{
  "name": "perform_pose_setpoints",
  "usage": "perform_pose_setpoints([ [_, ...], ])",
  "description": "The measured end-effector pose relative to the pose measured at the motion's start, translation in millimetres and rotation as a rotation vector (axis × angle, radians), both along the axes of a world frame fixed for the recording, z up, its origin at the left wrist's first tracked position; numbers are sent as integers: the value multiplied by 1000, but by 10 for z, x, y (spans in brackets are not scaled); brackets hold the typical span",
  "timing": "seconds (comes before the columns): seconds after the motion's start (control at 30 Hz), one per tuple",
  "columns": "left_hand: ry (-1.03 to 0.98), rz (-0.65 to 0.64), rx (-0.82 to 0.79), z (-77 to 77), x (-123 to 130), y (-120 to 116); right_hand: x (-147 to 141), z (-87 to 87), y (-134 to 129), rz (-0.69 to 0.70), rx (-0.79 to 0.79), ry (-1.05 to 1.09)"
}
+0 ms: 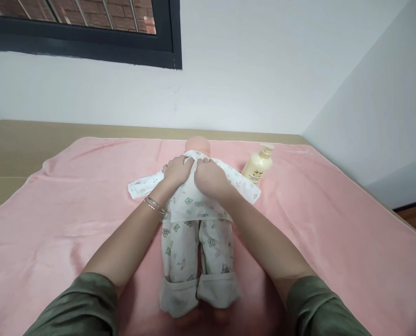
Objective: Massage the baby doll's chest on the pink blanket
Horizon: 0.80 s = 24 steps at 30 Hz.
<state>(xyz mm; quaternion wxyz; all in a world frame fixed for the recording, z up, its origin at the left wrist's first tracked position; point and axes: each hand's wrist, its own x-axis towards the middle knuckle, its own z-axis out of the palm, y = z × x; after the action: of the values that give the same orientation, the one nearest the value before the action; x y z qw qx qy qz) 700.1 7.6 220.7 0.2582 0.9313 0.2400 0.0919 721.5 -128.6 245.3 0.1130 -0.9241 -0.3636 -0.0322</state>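
A baby doll in a white printed top and matching trousers lies on a pink blanket, its head away from me. My left hand rests on the upper left of the top, fingers curved at the cloth; a silver bangle circles that wrist. On the upper right of the top lies my right hand, its fingers bent over the fabric. Whether either hand pinches cloth is hard to tell. Both sleeves of the top spread outward, and the trouser cuffs are folded up.
A pale yellow pump bottle leans near the right sleeve on the pink blanket. Beyond the blanket is a tan surface against a white wall. A dark-framed window is at upper left.
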Motion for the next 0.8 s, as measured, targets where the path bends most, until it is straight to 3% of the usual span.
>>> perform_pose_setpoints([
  [0.17,-31,-17,65,-58,3,-49,401,-92,-85,-111,129,167],
  [0.3,-26,-14,77,-67,20,-28,470,-195,-71,-196,168,218],
  [0.43,7,-28,112,13,-28,-74,470,-196,-91,-166,146,211],
  [0.57,73,-64,209,160,-172,-307,544,-122,-183,-59,164,274],
  [0.7,99,-128,259,205,-246,-468,416,-50,-156,-116,104,245],
  [0.8,39,-152,224,135,-174,-329,120,-38,-36,-197,41,91],
])
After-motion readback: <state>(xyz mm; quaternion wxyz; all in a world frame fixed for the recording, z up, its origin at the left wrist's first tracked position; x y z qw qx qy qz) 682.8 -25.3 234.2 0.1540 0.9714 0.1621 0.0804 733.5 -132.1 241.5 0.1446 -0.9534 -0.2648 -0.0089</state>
